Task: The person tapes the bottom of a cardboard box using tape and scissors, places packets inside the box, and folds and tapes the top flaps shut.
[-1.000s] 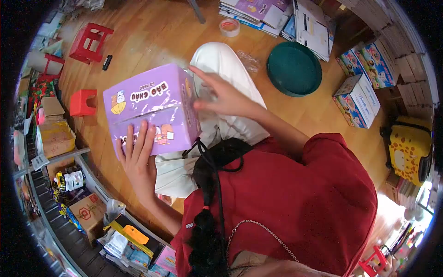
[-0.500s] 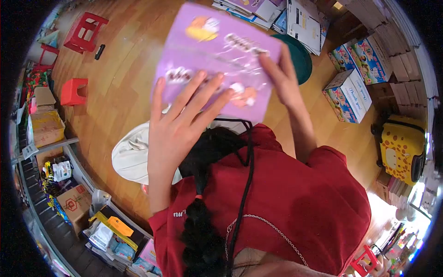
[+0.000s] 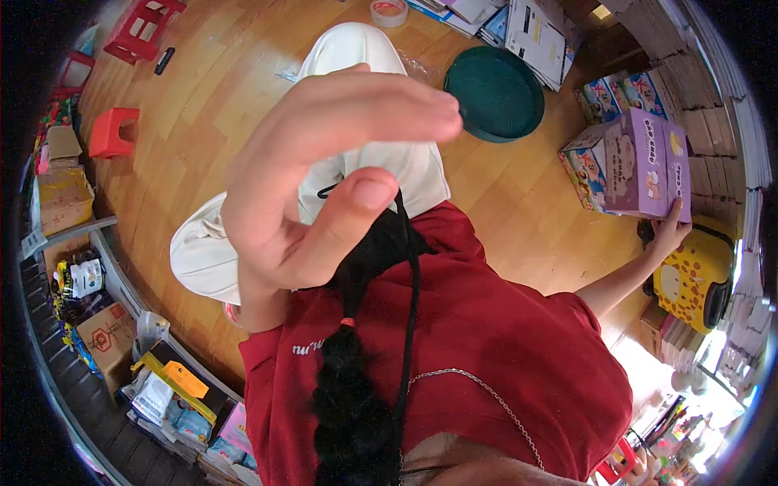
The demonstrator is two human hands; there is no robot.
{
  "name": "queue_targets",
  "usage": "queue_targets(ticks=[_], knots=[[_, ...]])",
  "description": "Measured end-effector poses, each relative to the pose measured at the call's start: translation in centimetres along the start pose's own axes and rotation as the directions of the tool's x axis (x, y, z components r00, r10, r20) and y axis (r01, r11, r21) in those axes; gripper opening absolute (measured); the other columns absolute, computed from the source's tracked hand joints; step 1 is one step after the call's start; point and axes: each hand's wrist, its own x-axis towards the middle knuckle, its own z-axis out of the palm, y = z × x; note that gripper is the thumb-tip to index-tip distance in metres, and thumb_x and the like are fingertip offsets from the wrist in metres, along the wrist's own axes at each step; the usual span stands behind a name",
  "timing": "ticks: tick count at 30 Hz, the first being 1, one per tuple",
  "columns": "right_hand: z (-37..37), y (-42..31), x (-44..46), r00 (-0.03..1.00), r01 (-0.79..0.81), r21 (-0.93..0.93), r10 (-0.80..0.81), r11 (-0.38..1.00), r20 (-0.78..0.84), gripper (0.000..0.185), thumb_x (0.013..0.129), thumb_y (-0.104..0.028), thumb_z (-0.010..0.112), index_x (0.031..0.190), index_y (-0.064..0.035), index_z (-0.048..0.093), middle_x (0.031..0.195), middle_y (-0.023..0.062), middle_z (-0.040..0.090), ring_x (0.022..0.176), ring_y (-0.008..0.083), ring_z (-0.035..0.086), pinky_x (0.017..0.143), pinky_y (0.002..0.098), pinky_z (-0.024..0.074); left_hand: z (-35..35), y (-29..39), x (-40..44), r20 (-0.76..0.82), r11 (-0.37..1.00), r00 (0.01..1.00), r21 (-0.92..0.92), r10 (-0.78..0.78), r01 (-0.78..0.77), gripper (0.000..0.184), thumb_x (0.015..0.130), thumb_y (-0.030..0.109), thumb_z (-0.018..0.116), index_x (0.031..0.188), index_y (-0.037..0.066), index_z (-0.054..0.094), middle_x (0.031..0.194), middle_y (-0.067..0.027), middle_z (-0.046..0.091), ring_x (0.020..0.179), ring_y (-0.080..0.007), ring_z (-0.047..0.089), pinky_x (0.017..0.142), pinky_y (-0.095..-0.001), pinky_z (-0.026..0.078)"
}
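Observation:
My left hand (image 3: 300, 170) is raised close to the camera, empty, its curved fingers and thumb apart. Out to the right, my right hand (image 3: 671, 233) grips the near edge of a purple printed cardboard box (image 3: 648, 166). That box sits on or against the colourful "Thank you" boxes (image 3: 583, 162), covering part of them; whether its full weight rests there I cannot tell. Part of the right hand's grip is hidden behind the box edge.
A round dark green tray (image 3: 494, 93) lies on the wooden floor ahead, near a roll of tape (image 3: 389, 11) and stacked papers (image 3: 539, 36). A yellow giraffe suitcase (image 3: 689, 283) stands at right. Red stools (image 3: 113, 132) and a crate of packages (image 3: 174, 397) are at left.
The purple box has gone from in front of my chest to the boxes at the right, carried by my right hand. My left hand has let go of it and risen towards the camera.

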Motion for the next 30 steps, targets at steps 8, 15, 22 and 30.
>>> queue_targets(ticks=[8, 15, 22, 30], knots=[[1.4, 11.4, 7.0, 0.958, -0.272, 0.185, 0.248, 0.944, 0.142, 0.090, 0.076, -0.055, 0.061, 0.132, 0.0065, 0.027, 0.127, 0.0266, 0.040, 0.106, 0.0317, 0.052, 0.078, 0.0373, 0.0481, -0.3, 0.2, -1.0, -0.036, 0.989, 0.997, 0.130, -0.066, 0.071, 0.035, 0.086, 0.018, 0.049, 0.112, -0.004, 0.048, 0.100, -0.0241, 0.057, 0.095, -0.0363, 0.055, 0.090, -0.0516, 0.041], [2.1, 3.5, 1.8, 0.777, 0.326, -0.308, -0.439, 0.894, -0.451, 0.053, 0.084, -0.030, 0.058, 0.114, 0.0095, 0.041, 0.106, 0.0273, 0.048, 0.092, 0.0357, 0.054, 0.079, 0.0410, 0.0468, 2.4, 1.7, -1.1, -0.112, 0.968, 0.987, 0.211, -0.112, 0.134, 0.035, 0.086, 0.018, 0.050, 0.113, -0.004, 0.047, 0.101, -0.0242, 0.056, 0.096, -0.0363, 0.055, 0.090, -0.0512, 0.041], [4.7, -3.1, -2.5, 0.790, 0.478, -0.101, -0.477, 0.873, -0.385, 0.032, 0.086, -0.017, 0.053, 0.106, 0.0071, 0.046, 0.102, 0.0214, 0.051, 0.091, 0.0288, 0.054, 0.076, 0.0378, 0.0468, 2.6, 1.6, -1.0, -0.149, 0.962, 0.985, 0.246, -0.088, 0.123, 0.036, 0.086, 0.018, 0.050, 0.114, -0.004, 0.046, 0.102, -0.0243, 0.056, 0.097, -0.0362, 0.055, 0.090, -0.0508, 0.041], [15.0, -6.0, -7.7, 0.831, 0.557, 0.118, -0.553, 0.822, -0.067, 0.020, 0.090, -0.010, 0.048, 0.106, 0.0018, 0.050, 0.101, 0.0140, 0.054, 0.088, 0.0220, 0.053, 0.075, 0.0326, 0.0443, 1.0, 2.0, -0.5, -0.229, 0.954, 0.971, 0.272, -0.068, 0.130, 0.037, 0.086, 0.018, 0.051, 0.115, -0.004, 0.046, 0.103, -0.0244, 0.055, 0.098, -0.0361, 0.054, 0.090, -0.0503, 0.041]])
